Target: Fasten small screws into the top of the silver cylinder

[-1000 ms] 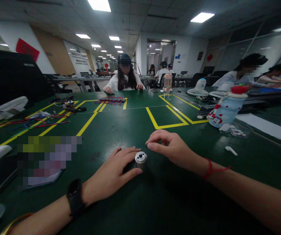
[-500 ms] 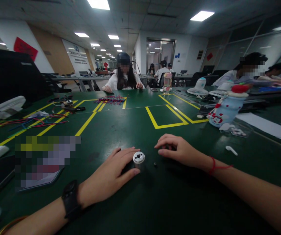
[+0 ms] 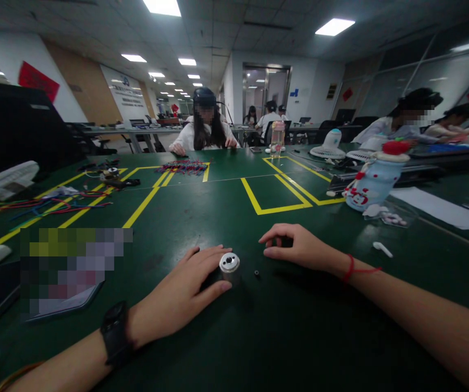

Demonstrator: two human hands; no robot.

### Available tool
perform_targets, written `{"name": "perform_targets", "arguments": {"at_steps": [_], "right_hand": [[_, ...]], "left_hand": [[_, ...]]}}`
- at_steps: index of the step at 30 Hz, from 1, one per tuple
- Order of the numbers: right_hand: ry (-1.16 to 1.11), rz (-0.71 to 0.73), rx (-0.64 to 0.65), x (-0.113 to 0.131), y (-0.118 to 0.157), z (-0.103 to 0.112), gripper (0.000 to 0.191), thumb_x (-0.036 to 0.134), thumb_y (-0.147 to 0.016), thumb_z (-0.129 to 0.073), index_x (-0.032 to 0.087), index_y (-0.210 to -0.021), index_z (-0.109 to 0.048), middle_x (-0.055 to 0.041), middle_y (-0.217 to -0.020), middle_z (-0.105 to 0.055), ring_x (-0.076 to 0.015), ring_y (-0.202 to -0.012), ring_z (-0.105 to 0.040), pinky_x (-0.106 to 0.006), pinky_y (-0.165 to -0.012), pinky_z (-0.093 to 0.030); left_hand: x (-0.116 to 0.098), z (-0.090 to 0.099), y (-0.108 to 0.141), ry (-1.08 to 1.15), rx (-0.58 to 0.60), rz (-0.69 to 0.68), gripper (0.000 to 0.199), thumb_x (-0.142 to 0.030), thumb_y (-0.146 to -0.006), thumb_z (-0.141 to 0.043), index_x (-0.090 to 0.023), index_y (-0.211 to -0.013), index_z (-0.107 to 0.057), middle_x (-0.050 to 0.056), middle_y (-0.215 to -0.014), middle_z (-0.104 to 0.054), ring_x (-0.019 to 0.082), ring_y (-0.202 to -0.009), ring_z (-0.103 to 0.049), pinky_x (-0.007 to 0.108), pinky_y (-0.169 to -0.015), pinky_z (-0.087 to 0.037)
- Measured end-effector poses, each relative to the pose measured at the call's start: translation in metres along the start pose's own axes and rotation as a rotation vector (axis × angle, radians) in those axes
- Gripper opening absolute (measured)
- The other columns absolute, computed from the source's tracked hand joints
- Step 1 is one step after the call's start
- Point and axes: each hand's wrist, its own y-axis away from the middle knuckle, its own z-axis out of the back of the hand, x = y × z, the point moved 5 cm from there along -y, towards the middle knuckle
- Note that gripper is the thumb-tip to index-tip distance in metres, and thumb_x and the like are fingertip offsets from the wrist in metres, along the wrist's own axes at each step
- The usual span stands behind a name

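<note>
A short silver metal cylinder (image 3: 229,263) stands upright on the green table, its round top face showing a centre hole and small holes beside it. My left hand (image 3: 179,291) lies beside it, with stretched fingers behind and the thumb in front. Whether it touches the cylinder I cannot tell. A tiny dark ring-like part (image 3: 256,273) rests just right of the cylinder. Beyond that part, my right hand (image 3: 294,244) is held low over the table, its fingers loosely bent, thumb and forefinger apart, nothing visible between them.
Yellow tape lines mark the green table (image 3: 202,212). A blue bottle (image 3: 375,182), a white earbud (image 3: 382,249) and a paper sheet (image 3: 442,208) are on the right. Wires (image 3: 67,204) and a blurred flat item (image 3: 75,277) lie left. Across the table sits a person (image 3: 205,130).
The whole view has shifted slightly, so things appear a little further left. Both hands, the cylinder and the tiny part keep nearly the same places relative to one another.
</note>
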Motion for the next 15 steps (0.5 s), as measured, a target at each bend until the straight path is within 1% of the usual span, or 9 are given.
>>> {"name": "perform_targets", "arguments": {"at_steps": [2, 4, 6, 9, 11, 13, 15], "right_hand": [[0.044, 0.141, 0.124, 0.016, 0.003, -0.011, 0.036, 0.041, -0.075, -0.072, 0.020, -0.104, -0.069, -0.0046, -0.097, -0.064, -0.0161, -0.082, -0.057, -0.029, -0.071, -0.045], [0.087, 0.238, 0.172, 0.028, 0.005, -0.020, 0.026, 0.036, -0.078, -0.071, 0.020, -0.098, -0.071, -0.0044, -0.096, -0.063, -0.0162, -0.085, -0.057, -0.029, -0.076, -0.045], [0.083, 0.277, 0.124, 0.038, 0.004, -0.024, 0.015, 0.030, -0.083, -0.066, 0.018, -0.092, -0.071, -0.0040, -0.092, -0.063, -0.0151, -0.084, -0.058, -0.028, -0.076, -0.045], [-0.025, 0.292, -0.056, 0.056, 0.000, -0.019, 0.013, 0.025, -0.087, -0.063, 0.017, -0.094, -0.069, -0.0032, -0.091, -0.063, -0.0130, -0.083, -0.058, -0.024, -0.073, -0.046], [-0.053, 0.315, -0.126, 0.070, -0.003, -0.016, 0.012, 0.024, -0.087, -0.062, 0.017, -0.095, -0.069, -0.0028, -0.092, -0.063, -0.0124, -0.083, -0.058, -0.023, -0.072, -0.046], [-0.011, 0.343, -0.121, 0.081, -0.006, -0.017, 0.011, 0.023, -0.086, -0.063, 0.017, -0.094, -0.070, -0.0031, -0.092, -0.062, -0.0127, -0.083, -0.058, -0.024, -0.073, -0.045], [0.057, 0.364, -0.093, 0.087, -0.010, -0.018, 0.011, 0.023, -0.085, -0.065, 0.017, -0.092, -0.070, -0.0036, -0.092, -0.062, -0.0136, -0.083, -0.058, -0.026, -0.074, -0.045]], "left_hand": [[0.001, -0.001, 0.000, -0.005, 0.009, -0.005, 0.045, -0.045, -0.097, -0.044, -0.038, -0.139, -0.032, -0.002, -0.147, -0.041, 0.023, -0.135, -0.035, 0.056, -0.113, -0.016], [0.001, -0.002, -0.001, -0.007, 0.012, -0.009, 0.045, -0.045, -0.097, -0.043, -0.038, -0.139, -0.031, -0.002, -0.147, -0.040, 0.023, -0.135, -0.034, 0.057, -0.113, -0.015], [0.001, -0.002, -0.001, -0.009, 0.007, -0.009, 0.044, -0.045, -0.097, -0.043, -0.038, -0.139, -0.032, -0.002, -0.147, -0.040, 0.023, -0.135, -0.034, 0.057, -0.113, -0.015], [0.001, -0.001, -0.001, -0.014, -0.003, -0.012, 0.043, -0.044, -0.096, -0.044, -0.038, -0.138, -0.033, -0.001, -0.147, -0.040, 0.024, -0.135, -0.035, 0.058, -0.112, -0.015], [0.001, -0.001, 0.000, -0.016, -0.010, -0.022, 0.045, -0.043, -0.096, -0.045, -0.039, -0.139, -0.032, -0.001, -0.147, -0.040, 0.024, -0.134, -0.035, 0.059, -0.112, -0.015], [0.001, -0.001, 0.000, -0.017, -0.018, -0.032, 0.047, -0.042, -0.096, -0.046, -0.039, -0.140, -0.030, 0.000, -0.146, -0.041, 0.024, -0.134, -0.037, 0.059, -0.112, -0.015], [0.001, -0.002, 0.000, -0.018, -0.023, -0.035, 0.048, -0.041, -0.096, -0.047, -0.040, -0.141, -0.029, -0.001, -0.146, -0.041, 0.024, -0.133, -0.037, 0.059, -0.112, -0.015]]}}
